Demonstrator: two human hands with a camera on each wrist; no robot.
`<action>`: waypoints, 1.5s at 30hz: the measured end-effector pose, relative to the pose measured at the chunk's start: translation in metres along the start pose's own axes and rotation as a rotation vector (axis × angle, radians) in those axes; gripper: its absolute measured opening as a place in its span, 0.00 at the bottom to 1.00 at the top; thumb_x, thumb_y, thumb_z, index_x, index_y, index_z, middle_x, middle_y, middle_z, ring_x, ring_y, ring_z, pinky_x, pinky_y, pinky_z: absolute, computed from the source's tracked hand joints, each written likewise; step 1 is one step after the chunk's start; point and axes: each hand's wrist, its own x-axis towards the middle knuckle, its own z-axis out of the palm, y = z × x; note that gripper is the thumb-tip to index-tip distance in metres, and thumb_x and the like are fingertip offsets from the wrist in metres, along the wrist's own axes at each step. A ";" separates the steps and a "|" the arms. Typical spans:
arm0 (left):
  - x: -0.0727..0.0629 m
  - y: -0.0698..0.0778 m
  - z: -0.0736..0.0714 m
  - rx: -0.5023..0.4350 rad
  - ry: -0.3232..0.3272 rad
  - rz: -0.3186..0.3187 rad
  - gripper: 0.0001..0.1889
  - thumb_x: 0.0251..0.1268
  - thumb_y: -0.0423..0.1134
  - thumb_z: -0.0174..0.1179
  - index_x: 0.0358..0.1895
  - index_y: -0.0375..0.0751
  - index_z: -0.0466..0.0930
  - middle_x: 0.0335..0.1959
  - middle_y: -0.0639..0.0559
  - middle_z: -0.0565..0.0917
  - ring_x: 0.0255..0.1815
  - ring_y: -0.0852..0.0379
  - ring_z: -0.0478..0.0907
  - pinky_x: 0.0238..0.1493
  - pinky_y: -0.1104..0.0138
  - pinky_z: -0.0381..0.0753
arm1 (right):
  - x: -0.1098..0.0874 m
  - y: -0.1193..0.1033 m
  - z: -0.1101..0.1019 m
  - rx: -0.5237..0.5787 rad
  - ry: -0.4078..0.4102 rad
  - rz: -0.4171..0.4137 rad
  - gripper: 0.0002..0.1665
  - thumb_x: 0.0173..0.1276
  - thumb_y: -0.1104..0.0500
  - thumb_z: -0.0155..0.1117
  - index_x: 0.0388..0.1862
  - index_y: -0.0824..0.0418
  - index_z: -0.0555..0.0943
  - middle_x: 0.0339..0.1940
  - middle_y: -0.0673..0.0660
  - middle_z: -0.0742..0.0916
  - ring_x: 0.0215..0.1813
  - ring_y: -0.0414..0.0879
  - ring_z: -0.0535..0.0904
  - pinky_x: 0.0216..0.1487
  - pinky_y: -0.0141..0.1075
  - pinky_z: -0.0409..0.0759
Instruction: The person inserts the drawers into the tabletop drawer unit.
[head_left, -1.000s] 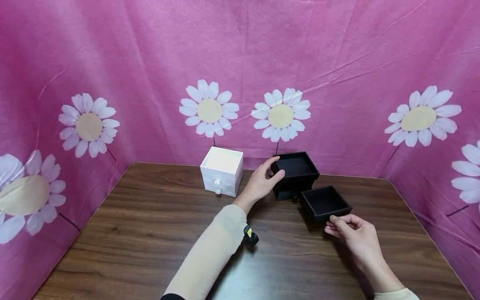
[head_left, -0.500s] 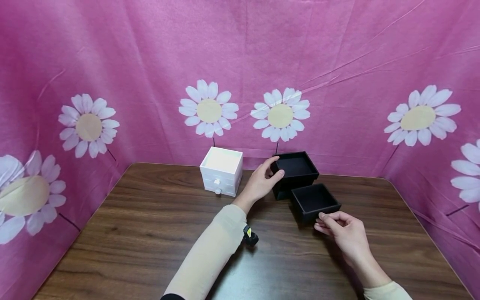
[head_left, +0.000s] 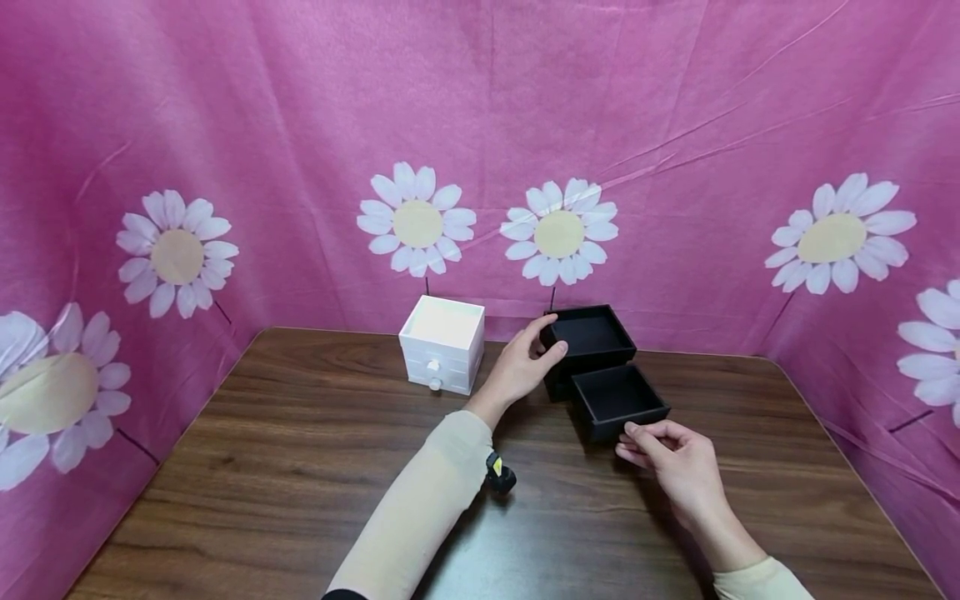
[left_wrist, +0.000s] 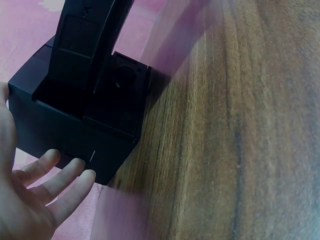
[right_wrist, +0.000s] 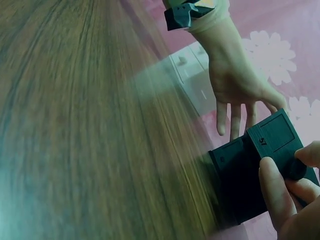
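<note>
A black two-drawer box (head_left: 592, 329) with a recessed open top stands at the back, right of centre. My left hand (head_left: 517, 367) is at its left side, thumb and index finger at the top rim. In the left wrist view, the other fingertips (left_wrist: 75, 167) rest against the box's side, fingers extended. With my right hand (head_left: 678, 471), I pinch an open-topped black drawer (head_left: 618, 396) by its front knob (right_wrist: 296, 169). This drawer sticks out from the upper slot, its rear end within the opening. Below it, the lower drawer's knob (left_wrist: 125, 77) shows.
A white two-drawer box (head_left: 444, 342) stands left of my left hand, both knobs facing forward. The brown wooden table (head_left: 247, 467) extends towards me. A pink cloth (head_left: 300, 100) printed with daisies hangs behind and along both sides. A black wrist camera (head_left: 500, 473) sits on my left wrist.
My right hand has moved the black drawer leftward and back, from beside the box up to its upper slot. The left hand has kept its place at the box.
</note>
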 end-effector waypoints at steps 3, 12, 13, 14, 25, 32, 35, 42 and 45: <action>0.000 -0.001 0.000 -0.001 0.002 0.002 0.30 0.81 0.57 0.60 0.82 0.65 0.69 0.53 0.48 0.80 0.52 0.56 0.75 0.52 0.62 0.78 | 0.000 0.000 0.003 0.004 0.007 0.010 0.07 0.76 0.69 0.69 0.35 0.68 0.88 0.32 0.54 0.94 0.35 0.44 0.94 0.42 0.39 0.92; -0.001 0.000 0.000 -0.002 0.002 0.001 0.30 0.81 0.56 0.60 0.82 0.65 0.68 0.52 0.47 0.80 0.52 0.56 0.75 0.52 0.62 0.77 | 0.002 0.000 0.011 0.013 0.007 0.029 0.07 0.76 0.68 0.70 0.34 0.67 0.88 0.32 0.54 0.94 0.35 0.45 0.94 0.43 0.39 0.92; -0.001 0.000 -0.001 -0.004 0.002 0.001 0.30 0.81 0.56 0.60 0.82 0.65 0.69 0.52 0.47 0.80 0.52 0.55 0.75 0.52 0.62 0.77 | 0.002 0.000 0.011 0.016 0.007 0.031 0.08 0.76 0.68 0.70 0.34 0.67 0.88 0.32 0.54 0.94 0.35 0.45 0.94 0.43 0.39 0.92; -0.002 0.000 -0.001 -0.004 0.002 0.002 0.30 0.81 0.57 0.59 0.82 0.65 0.69 0.52 0.47 0.80 0.52 0.55 0.76 0.52 0.62 0.77 | 0.002 0.001 0.012 0.020 0.007 0.033 0.08 0.76 0.68 0.69 0.34 0.66 0.88 0.32 0.54 0.94 0.36 0.45 0.94 0.43 0.39 0.92; 0.000 0.000 -0.001 -0.009 -0.001 0.006 0.30 0.81 0.57 0.59 0.82 0.65 0.68 0.54 0.45 0.80 0.54 0.52 0.77 0.52 0.62 0.77 | 0.002 0.003 0.017 0.045 0.022 0.049 0.09 0.76 0.69 0.69 0.33 0.64 0.89 0.32 0.52 0.94 0.35 0.43 0.94 0.43 0.39 0.91; 0.001 0.001 -0.001 -0.024 -0.011 0.012 0.30 0.81 0.56 0.59 0.82 0.64 0.68 0.54 0.42 0.80 0.58 0.44 0.78 0.52 0.62 0.77 | 0.005 0.000 0.018 0.050 0.027 0.049 0.09 0.76 0.68 0.70 0.33 0.64 0.89 0.33 0.52 0.94 0.35 0.43 0.94 0.43 0.39 0.92; 0.001 0.002 -0.002 -0.026 -0.007 0.012 0.30 0.81 0.56 0.60 0.82 0.63 0.68 0.54 0.42 0.80 0.59 0.42 0.79 0.52 0.61 0.77 | 0.007 -0.001 0.019 0.047 0.024 0.048 0.07 0.76 0.67 0.70 0.34 0.66 0.88 0.33 0.53 0.94 0.35 0.44 0.94 0.44 0.40 0.92; 0.002 0.002 -0.001 -0.014 -0.005 0.015 0.30 0.81 0.56 0.60 0.82 0.64 0.68 0.55 0.40 0.81 0.57 0.44 0.79 0.52 0.61 0.77 | 0.011 0.001 0.022 0.041 0.047 0.065 0.11 0.76 0.69 0.69 0.31 0.63 0.88 0.30 0.52 0.94 0.34 0.43 0.93 0.43 0.39 0.92; 0.001 0.001 -0.001 -0.016 -0.005 0.009 0.30 0.81 0.56 0.59 0.82 0.64 0.68 0.55 0.40 0.81 0.57 0.45 0.78 0.52 0.62 0.77 | 0.013 0.001 0.022 0.033 0.056 0.073 0.11 0.77 0.69 0.68 0.31 0.62 0.88 0.30 0.52 0.94 0.34 0.42 0.93 0.43 0.39 0.92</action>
